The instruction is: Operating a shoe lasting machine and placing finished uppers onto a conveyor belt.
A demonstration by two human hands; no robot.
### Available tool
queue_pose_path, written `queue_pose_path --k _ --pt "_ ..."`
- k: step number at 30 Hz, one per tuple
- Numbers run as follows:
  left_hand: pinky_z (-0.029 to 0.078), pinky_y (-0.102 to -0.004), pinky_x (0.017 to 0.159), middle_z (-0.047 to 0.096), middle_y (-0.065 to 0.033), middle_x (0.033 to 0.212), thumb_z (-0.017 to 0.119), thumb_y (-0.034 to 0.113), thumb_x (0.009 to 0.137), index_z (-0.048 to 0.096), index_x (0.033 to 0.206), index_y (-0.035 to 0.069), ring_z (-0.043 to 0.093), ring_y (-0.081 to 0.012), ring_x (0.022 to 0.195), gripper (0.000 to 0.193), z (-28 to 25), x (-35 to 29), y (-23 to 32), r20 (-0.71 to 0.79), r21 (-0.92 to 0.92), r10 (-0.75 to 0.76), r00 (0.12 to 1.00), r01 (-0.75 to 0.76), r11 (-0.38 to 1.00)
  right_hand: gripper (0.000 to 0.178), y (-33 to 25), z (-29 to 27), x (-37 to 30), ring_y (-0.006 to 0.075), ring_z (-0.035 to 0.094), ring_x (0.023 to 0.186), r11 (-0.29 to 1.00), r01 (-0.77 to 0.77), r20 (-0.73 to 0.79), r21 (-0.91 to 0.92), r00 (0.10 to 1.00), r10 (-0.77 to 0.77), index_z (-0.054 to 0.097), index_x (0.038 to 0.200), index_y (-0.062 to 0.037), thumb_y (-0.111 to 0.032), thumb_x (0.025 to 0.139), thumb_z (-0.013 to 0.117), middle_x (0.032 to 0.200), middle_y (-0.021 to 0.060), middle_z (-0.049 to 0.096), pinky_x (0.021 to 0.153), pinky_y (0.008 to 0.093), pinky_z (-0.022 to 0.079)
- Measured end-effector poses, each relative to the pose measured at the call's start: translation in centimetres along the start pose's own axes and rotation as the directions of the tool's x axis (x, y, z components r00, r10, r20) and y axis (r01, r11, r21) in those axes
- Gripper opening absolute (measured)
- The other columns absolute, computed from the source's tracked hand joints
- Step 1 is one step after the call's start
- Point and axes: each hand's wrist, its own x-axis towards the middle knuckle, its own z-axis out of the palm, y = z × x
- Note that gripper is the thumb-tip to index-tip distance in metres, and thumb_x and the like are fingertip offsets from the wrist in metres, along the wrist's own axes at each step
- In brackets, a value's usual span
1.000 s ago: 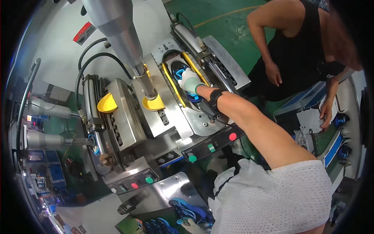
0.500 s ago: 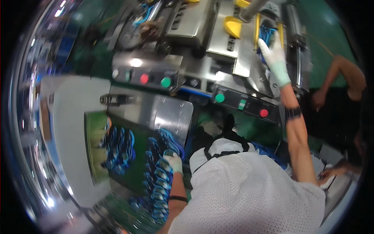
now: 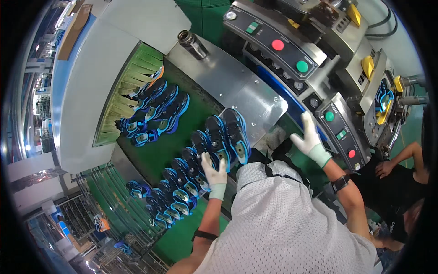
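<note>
Shoe soles (image 3: 214,141) — dark with blue trim, in a row along the green belt's (image 3: 169,141) near edge. Left hand (image 3: 214,171), gloved, fingers spread flat on one, not gripping — could nudge neighbours askew. Right hand (image 3: 310,139) open, resting by the button panel (image 3: 340,132) — accidental press risk.

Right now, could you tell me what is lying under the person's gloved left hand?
The left hand rests on a row of dark blue shoes with light blue soles, lined up on the green conveyor belt. The glove covers the shoe part directly beneath the palm, so that cannot be seen.
</note>
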Motion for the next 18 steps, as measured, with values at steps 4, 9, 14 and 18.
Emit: queue_pose_path --k 4,9,14,18 --pt "0.032 -0.0405 0.115 0.044 -0.0222 0.142 0.083 0.004 0.073 0.034 0.145 -0.005 0.043 -0.0323 0.133 0.088 4.8 4.1 -4.2 0.095 -0.055 -0.185 0.978 0.191 0.980 0.072 -12.5 8.1 2.7 0.0388 0.059 0.113 0.780 -0.388 0.493 0.491 0.862 0.119 0.044 0.137 0.0032 -0.025 0.077 0.074 0.121 0.0245 0.059 0.099 0.0453 0.047" --pt "0.043 -0.0431 0.108 0.052 -0.0241 0.136 0.080 0.001 0.074 0.039 0.135 -0.007 0.055 -0.0321 0.124 0.074 1.2 4.2 -12.5 0.062 0.014 -0.133 0.989 0.132 0.991 0.095 -16.7 26.5 1.4 0.0466 0.039 0.138 0.929 -0.235 0.318 0.286 0.938 0.139 0.027 0.148 0.0104 -0.022 0.072 0.074 0.150 0.0373 0.031 0.112 0.0459 0.039" --pt "0.052 -0.0422 0.078 0.066 -0.0164 0.099 0.086 0.009 0.071 0.060 0.104 -0.008 0.061 -0.0273 0.081 0.045 -0.2 11.2 -10.2 0.347 0.294 -0.276 0.896 0.176 0.939 0.055 -16.0 19.4 2.7 0.0381 0.067 0.103 0.695 -0.541 0.284 0.474 0.841 0.461 0.058 0.116 0.0062 -0.022 0.071 0.071 0.114 0.0289 0.065 0.089 0.0443 0.052" --pt "0.052 -0.0430 0.075 0.069 -0.0129 0.087 0.085 0.027 0.070 0.066 0.086 -0.008 0.061 -0.0285 0.075 0.043 1.0 14.0 -3.2 0.559 0.181 -0.204 0.804 0.122 0.976 0.039 -9.1 17.7 1.1 0.0236 0.061 0.060 0.646 -0.360 0.043 0.673 0.891 0.452 0.068 0.080 0.0024 -0.034 0.068 0.076 0.070 0.0135 0.066 0.055 0.0409 0.049"
